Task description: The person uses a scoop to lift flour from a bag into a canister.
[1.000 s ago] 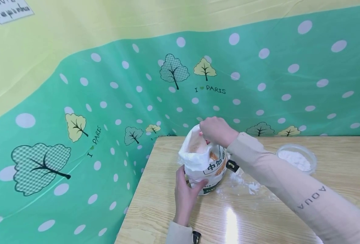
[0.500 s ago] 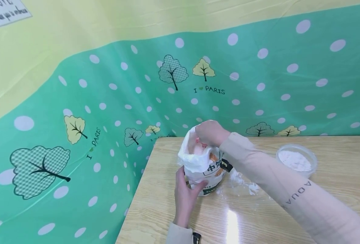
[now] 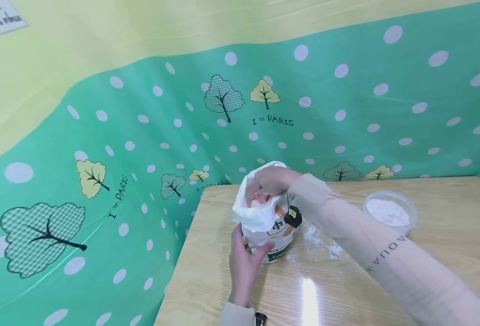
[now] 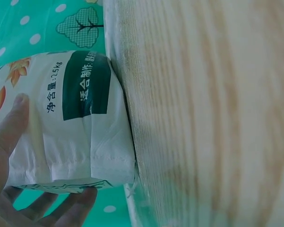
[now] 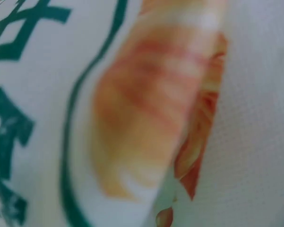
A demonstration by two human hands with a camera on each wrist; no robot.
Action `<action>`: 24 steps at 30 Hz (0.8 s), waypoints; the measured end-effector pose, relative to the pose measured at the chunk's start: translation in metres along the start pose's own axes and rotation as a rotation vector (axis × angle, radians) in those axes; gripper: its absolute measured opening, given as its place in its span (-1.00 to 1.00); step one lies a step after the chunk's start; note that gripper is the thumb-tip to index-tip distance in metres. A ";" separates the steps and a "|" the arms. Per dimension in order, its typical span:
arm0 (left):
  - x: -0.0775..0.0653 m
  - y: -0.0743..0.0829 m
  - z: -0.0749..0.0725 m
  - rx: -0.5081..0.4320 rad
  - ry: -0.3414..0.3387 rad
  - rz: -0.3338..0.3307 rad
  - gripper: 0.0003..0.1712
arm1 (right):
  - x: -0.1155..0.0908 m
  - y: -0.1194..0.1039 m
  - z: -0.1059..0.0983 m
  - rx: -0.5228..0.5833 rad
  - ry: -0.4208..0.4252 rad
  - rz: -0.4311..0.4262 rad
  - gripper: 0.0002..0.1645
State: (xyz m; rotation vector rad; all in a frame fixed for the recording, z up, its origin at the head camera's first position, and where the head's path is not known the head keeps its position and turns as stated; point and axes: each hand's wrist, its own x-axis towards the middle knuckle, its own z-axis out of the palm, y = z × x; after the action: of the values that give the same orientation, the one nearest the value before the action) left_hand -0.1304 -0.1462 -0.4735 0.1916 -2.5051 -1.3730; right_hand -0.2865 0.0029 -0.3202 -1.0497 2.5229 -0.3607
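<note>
A white flour bag (image 3: 278,226) with green printing stands on the wooden table, its top rolled down and its mouth open. My left hand (image 3: 244,262) grips its lower left side, thumb across the front. The left wrist view shows those fingers (image 4: 78,208) round the bag's edge. My right hand (image 3: 274,180) reaches into the mouth, holding a small pinkish-red object (image 3: 261,197), mostly hidden by the hand and bag, so its kind is unclear. In the right wrist view, only the bag's printed outside (image 5: 142,118) shows, close and blurred.
A clear round bowl (image 3: 413,215) with white flour (image 3: 387,212) stands to the right, beyond my right forearm. Spilled flour (image 3: 313,235) lies on the table (image 3: 207,253) beside the bag. A green patterned cloth (image 3: 174,136) hangs behind and to the left.
My right hand has lowered deeper into the bag, moving left and down with the pinkish-red object. The left hand keeps its grip. The head view has shifted slightly.
</note>
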 end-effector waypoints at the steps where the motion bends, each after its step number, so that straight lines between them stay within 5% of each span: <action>1: 0.000 0.000 0.000 -0.001 0.004 0.002 0.03 | 0.001 0.000 -0.001 -0.008 -0.018 -0.016 -0.62; 8: 0.000 0.000 0.000 -0.009 0.003 0.018 0.02 | -0.004 -0.006 -0.007 0.045 -0.056 -0.002 -0.75; 24: 0.001 0.001 0.003 -0.004 0.010 0.010 0.00 | -0.019 -0.007 -0.003 0.228 0.016 0.053 -0.64</action>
State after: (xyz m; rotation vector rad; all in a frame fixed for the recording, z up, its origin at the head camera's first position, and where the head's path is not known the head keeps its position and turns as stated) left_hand -0.1326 -0.1433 -0.4739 0.1842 -2.4914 -1.3700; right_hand -0.2711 0.0118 -0.3100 -0.8932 2.4473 -0.6262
